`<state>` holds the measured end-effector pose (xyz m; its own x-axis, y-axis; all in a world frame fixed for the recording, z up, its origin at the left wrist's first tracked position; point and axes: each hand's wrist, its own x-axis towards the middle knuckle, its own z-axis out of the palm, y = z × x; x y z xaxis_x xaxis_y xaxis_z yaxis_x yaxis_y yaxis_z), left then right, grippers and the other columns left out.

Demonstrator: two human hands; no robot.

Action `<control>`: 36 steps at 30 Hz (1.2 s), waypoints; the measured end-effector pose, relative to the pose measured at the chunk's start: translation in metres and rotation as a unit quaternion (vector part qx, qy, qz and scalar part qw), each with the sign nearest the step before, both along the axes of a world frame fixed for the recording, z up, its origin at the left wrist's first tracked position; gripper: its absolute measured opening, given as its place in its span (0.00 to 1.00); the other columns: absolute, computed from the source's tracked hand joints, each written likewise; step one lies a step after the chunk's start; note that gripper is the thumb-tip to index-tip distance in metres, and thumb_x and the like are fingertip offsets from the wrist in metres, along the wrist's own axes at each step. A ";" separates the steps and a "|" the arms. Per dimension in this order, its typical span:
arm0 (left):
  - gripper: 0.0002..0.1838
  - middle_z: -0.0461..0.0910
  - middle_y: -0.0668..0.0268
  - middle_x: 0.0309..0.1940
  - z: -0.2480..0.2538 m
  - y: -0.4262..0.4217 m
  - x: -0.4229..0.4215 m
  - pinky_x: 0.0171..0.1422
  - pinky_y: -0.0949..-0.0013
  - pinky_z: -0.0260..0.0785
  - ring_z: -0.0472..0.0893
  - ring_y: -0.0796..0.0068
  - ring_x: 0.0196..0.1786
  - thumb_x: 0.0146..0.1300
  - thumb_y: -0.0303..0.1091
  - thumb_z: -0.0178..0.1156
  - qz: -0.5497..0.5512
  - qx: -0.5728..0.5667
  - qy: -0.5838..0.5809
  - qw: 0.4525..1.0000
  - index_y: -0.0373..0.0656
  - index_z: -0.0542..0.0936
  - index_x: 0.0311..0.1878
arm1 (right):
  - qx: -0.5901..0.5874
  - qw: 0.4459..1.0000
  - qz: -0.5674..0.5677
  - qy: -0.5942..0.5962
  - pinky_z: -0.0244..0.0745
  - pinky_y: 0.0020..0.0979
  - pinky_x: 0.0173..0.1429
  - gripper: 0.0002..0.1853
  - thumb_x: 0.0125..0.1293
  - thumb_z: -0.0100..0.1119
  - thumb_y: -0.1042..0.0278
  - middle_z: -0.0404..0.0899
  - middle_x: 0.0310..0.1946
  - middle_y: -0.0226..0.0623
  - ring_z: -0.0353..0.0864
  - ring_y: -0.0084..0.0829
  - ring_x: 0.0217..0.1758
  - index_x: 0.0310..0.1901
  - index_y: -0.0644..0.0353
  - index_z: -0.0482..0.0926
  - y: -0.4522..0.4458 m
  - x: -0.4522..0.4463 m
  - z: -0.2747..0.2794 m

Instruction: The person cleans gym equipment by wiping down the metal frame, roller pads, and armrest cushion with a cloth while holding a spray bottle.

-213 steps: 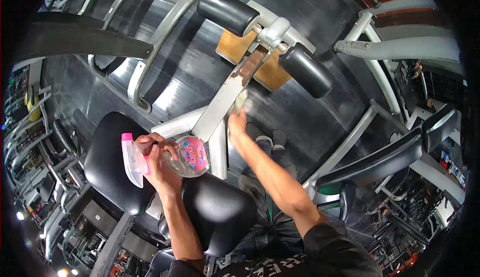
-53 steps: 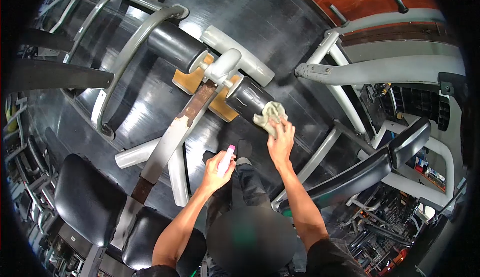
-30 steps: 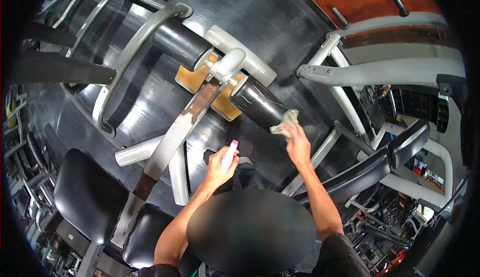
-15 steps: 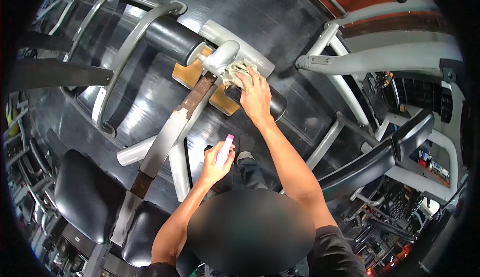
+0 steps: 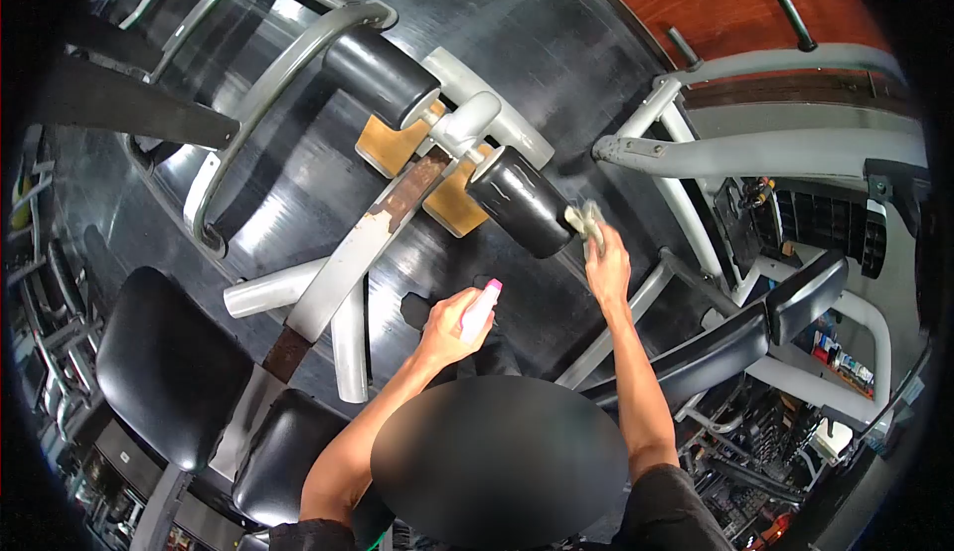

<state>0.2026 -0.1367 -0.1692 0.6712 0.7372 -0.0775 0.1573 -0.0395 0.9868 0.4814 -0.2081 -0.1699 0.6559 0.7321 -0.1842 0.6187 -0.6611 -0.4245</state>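
Note:
My left hand (image 5: 450, 330) is wrapped round the spray bottle (image 5: 481, 311); its white body and pink nozzle tip show, the rest is hidden. My right hand (image 5: 607, 271) grips a pale crumpled cloth (image 5: 586, 221) at the outer end of the right black roller pad (image 5: 519, 200). Thin whitish streaks mark that pad's upper side. A second black roller pad (image 5: 384, 77) lies beyond the grey joint (image 5: 467, 122). From the joint a grey beam with a rusty, peeled patch (image 5: 415, 189) runs down to the left.
Black padded seats (image 5: 171, 367) are at the lower left. A curved grey frame (image 5: 268, 84) stands at the upper left. To the right are a long black bench pad (image 5: 704, 364) and thick grey tubes (image 5: 755, 157). A dark blurred oval (image 5: 499, 462) covers the bottom middle.
The cloth and my right hand have moved from the joint side of the right roller out to its far end. My left hand has shifted slightly to the right, still holding the bottle.

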 end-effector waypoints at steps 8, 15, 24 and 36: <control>0.08 0.83 0.60 0.32 -0.003 -0.004 -0.003 0.42 0.71 0.74 0.84 0.72 0.35 0.57 0.19 0.63 -0.006 -0.048 0.038 0.998 0.35 0.80 0.41 | 0.089 0.969 0.219 -0.066 0.67 0.42 0.71 0.27 0.54 0.57 0.80 0.69 0.67 0.44 0.69 0.47 0.67 0.57 0.44 0.80 0.133 -0.065 -0.037; 0.09 0.83 0.63 0.32 0.000 -0.002 0.000 0.42 0.72 0.74 0.83 0.76 0.35 0.57 0.19 0.64 0.003 -0.068 0.040 0.997 0.35 0.80 0.41 | 0.061 0.966 0.231 -0.097 0.68 0.41 0.70 0.33 0.51 0.57 0.83 0.70 0.66 0.39 0.71 0.46 0.65 0.58 0.38 0.79 0.060 -0.050 -0.032; 0.09 0.83 0.63 0.32 0.000 0.001 -0.001 0.42 0.72 0.74 0.84 0.74 0.35 0.57 0.19 0.64 0.027 -0.059 0.014 0.998 0.36 0.80 0.41 | 0.081 0.996 -0.036 0.032 0.72 0.41 0.64 0.24 0.64 0.54 0.81 0.73 0.62 0.47 0.74 0.48 0.65 0.61 0.56 0.75 -0.028 -0.007 -0.030; 0.08 0.83 0.66 0.31 -0.001 0.002 0.000 0.40 0.73 0.73 0.81 0.79 0.34 0.57 0.18 0.63 0.038 -0.078 0.023 0.996 0.36 0.80 0.40 | 0.109 0.956 0.224 -0.156 0.61 0.46 0.69 0.24 0.52 0.60 0.78 0.70 0.65 0.37 0.68 0.47 0.68 0.51 0.43 0.81 0.130 -0.086 -0.055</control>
